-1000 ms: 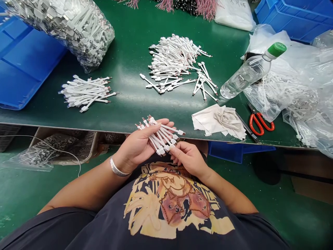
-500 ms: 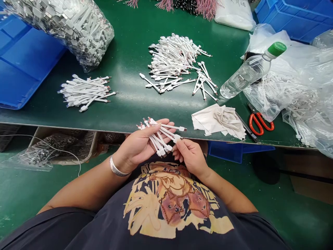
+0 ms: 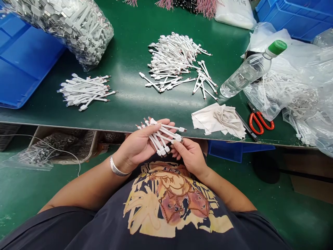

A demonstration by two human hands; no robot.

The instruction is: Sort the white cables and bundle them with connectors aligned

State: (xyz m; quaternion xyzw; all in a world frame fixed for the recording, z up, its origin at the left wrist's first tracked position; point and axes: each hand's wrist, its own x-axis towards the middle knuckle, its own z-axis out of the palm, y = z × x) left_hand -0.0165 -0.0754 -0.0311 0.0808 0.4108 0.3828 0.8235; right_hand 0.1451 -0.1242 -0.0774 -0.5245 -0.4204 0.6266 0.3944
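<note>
Over the front edge of the green workbench (image 3: 125, 111), a small bundle of short white cables (image 3: 162, 133) is held across the left hand (image 3: 137, 146), its fingers curled closely over the cables. A silver bangle (image 3: 118, 166) is worn on that wrist. The cable ends at the bundle's right side are pinched by the narrowly closed fingertips (image 3: 178, 143) of the right hand (image 3: 191, 156). Farther up the bench, a loose heap of matching cables (image 3: 171, 59) and a smaller bunch (image 3: 84, 92) are laid out. To the right, a crumpled cloth (image 3: 217, 121), red-handled scissors (image 3: 260, 122) and a water bottle (image 3: 249, 71) are placed, while a bulging clear bag of cables (image 3: 65, 27) is propped on a blue tray (image 3: 23, 59).
</note>
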